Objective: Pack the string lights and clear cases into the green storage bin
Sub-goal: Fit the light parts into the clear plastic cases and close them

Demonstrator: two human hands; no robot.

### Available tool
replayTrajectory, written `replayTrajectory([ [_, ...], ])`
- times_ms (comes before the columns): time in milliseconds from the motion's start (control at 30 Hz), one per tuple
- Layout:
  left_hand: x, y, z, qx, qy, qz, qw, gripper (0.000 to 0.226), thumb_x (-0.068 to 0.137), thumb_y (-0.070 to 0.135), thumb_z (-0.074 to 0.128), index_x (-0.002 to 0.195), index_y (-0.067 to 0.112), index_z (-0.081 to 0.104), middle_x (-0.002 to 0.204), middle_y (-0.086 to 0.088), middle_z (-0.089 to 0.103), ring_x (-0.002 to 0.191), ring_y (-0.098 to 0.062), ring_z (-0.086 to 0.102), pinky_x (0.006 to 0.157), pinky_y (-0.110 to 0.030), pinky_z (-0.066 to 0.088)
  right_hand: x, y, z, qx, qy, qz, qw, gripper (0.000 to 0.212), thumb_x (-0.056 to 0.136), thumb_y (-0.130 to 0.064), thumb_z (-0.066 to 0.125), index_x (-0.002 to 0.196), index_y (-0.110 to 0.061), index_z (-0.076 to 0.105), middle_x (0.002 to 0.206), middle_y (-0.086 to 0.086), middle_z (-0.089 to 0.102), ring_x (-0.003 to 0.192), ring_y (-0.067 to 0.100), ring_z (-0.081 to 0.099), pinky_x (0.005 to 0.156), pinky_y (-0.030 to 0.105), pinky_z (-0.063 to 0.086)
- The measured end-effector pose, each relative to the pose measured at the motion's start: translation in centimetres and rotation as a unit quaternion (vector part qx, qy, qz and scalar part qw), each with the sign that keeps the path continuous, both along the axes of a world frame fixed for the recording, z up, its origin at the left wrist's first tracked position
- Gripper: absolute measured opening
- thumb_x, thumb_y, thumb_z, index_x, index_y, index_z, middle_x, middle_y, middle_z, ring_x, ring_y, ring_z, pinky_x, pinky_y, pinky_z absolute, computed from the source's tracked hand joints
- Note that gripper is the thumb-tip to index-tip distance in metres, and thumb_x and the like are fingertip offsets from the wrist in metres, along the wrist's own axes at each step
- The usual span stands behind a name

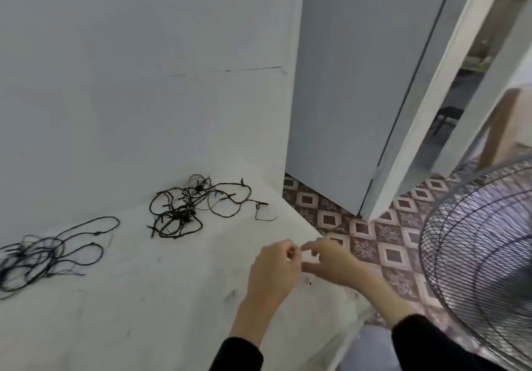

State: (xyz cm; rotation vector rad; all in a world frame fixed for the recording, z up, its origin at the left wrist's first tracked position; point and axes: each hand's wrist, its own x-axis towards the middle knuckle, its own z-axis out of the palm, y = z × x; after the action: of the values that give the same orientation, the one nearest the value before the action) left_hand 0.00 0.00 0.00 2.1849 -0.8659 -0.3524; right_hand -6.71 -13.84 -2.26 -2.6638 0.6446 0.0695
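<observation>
Near tangle: the closer bunch of string lights point(184, 209) lies loose on the white surface point(144, 298), close to the wall point(129, 68); one stray end trails right toward the surface's edge.
Far tangle: a second bunch of string lights point(37, 255) lies at the left border of view, well apart from the first, partly cut off.
Bin and cases: we see no green bin and no clear cases here.
Left hand: our left hand point(273, 272) is curled, thumb and forefinger pinched together; whether anything small sits in that pinch we cannot tell, too blurred.
Right hand: our right hand point(328, 264) meets it fingertip to fingertip, fingers bent and half closed; no object shows in it.
Position: both hands hover over the right edge of the surface, near the first tangle but clear of it.
Handling, our guess: thin dark wire, light and limp, with small bulbs; it will sag, snag and knot rather than hold a shape.
Where to take it: we would scoop under the dense knot at the middle, not pull the stray end, which would likely tighten the loops.
Fragility: the bulbs look small, so gather gently and avoid crushing.
Surroundings: a wire-caged fan point(483, 241) stands at right over the patterned floor point(374, 241); keep trailing wire off its grille.
</observation>
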Motion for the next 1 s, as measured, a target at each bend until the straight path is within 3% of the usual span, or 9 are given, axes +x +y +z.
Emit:
replayTrajectory([
  [100,1.0,0.4,-0.5,0.090,-0.023,0.033,0.995,0.022,0.089,0.030,0.046,0.094,0.020,0.065,0.096,0.000,0.068,0.091,-0.024,0.063,0.077,-0.031,0.050,1.0,1.7,-1.4,-0.018,0.034,0.022,0.999,0.060,0.081,-0.057,0.058,0.132,-0.027,0.048,0.120,0.002,0.049,0.115,0.018,0.042,0.085,0.030,0.035],
  [267,1.9,0.7,-1.3,0.240,0.065,-0.061,0.967,0.027,0.087,0.035,0.050,0.095,0.014,0.063,0.103,-0.008,0.070,0.088,-0.026,0.067,0.076,-0.029,0.050,1.7,1.3,-0.9,-0.086,0.052,0.022,0.995,0.047,0.082,-0.039,0.058,0.125,-0.019,0.052,0.119,0.003,0.054,0.116,0.021,0.045,0.091,0.032,0.037],
  [367,1.2,-0.2,-0.1,0.223,0.142,-0.159,0.951,0.044,0.089,0.048,0.051,0.117,0.015,0.058,0.106,-0.003,0.067,0.070,-0.017,0.065,0.054,-0.022,0.043,0.7,-0.4,2.1,0.034,0.006,-0.033,0.999,0.043,0.074,-0.041,0.068,0.112,-0.024,0.058,0.103,-0.002,0.061,0.095,0.015,0.055,0.083,0.032,0.049],
  [500,-0.8,-2.5,2.5,0.099,0.218,-0.249,0.938,0.060,0.089,0.052,0.050,0.139,0.021,0.035,0.126,0.000,0.058,0.069,-0.013,0.062,0.057,-0.020,0.045,-1.1,-2.0,9.7,0.163,-0.037,-0.008,0.986,0.037,0.076,-0.030,0.074,0.108,-0.021,0.057,0.090,-0.005,0.062,0.066,0.004,0.053,0.056,0.010,0.044],
  [700,-2.4,-4.6,8.3,-0.144,0.279,-0.240,0.919,0.033,0.092,0.038,0.053,0.114,0.014,0.059,0.108,-0.007,0.068,0.071,-0.008,0.059,0.059,-0.017,0.045,-1.3,-2.0,20.2,0.217,-0.219,-0.021,0.951,0.054,0.063,-0.039,0.078,0.113,-0.034,0.057,0.079,0.013,0.064,0.050,0.011,0.049,0.047,0.021,0.042],
  [800,-2.0,-4.4,12.1,-0.223,0.220,-0.215,0.925,0.021,0.095,0.031,0.049,0.105,0.023,0.065,0.103,0.007,0.069,0.087,0.003,0.061,0.077,-0.011,0.045,0.2,-2.2,25.1,0.313,-0.372,-0.050,0.872,0.038,0.077,-0.028,0.070,0.109,-0.009,0.060,0.078,0.014,0.062,0.047,0.013,0.049,0.042,0.019,0.039],
  [900,-1.4,-3.6,16.6,-0.346,0.186,-0.166,0.905,0.024,0.100,0.021,0.039,0.109,0.022,0.061,0.089,0.003,0.070,0.082,-0.007,0.065,0.078,-0.020,0.050,2.1,-1.1,29.7,0.494,-0.470,-0.014,0.732,0.016,0.093,-0.007,0.053,0.105,0.002,0.056,0.092,0.017,0.064,0.065,0.021,0.069,0.064,0.027,0.059],
  [933,-1.2,-3.2,18.3,-0.390,0.208,-0.137,0.887,0.024,0.100,0.019,0.036,0.113,0.021,0.057,0.080,-0.001,0.068,0.068,-0.011,0.064,0.069,-0.025,0.051,2.8,-0.5,30.6,0.487,-0.501,0.019,0.715,0.014,0.094,-0.004,0.051,0.105,0.001,0.056,0.094,0.017,0.064,0.071,0.024,0.070,0.072,0.032,0.059],
  [1000,-0.2,-1.6,21.8,-0.445,0.197,-0.075,0.871,0.023,0.100,0.019,0.037,0.118,0.022,0.051,0.064,0.001,0.060,0.043,-0.008,0.049,0.043,-0.019,0.043,4.3,1.2,32.3,0.270,-0.593,0.087,0.754,0.017,0.092,-0.003,0.054,0.107,-0.006,0.060,0.098,0.009,0.063,0.073,0.019,0.069,0.077,0.031,0.058],
])
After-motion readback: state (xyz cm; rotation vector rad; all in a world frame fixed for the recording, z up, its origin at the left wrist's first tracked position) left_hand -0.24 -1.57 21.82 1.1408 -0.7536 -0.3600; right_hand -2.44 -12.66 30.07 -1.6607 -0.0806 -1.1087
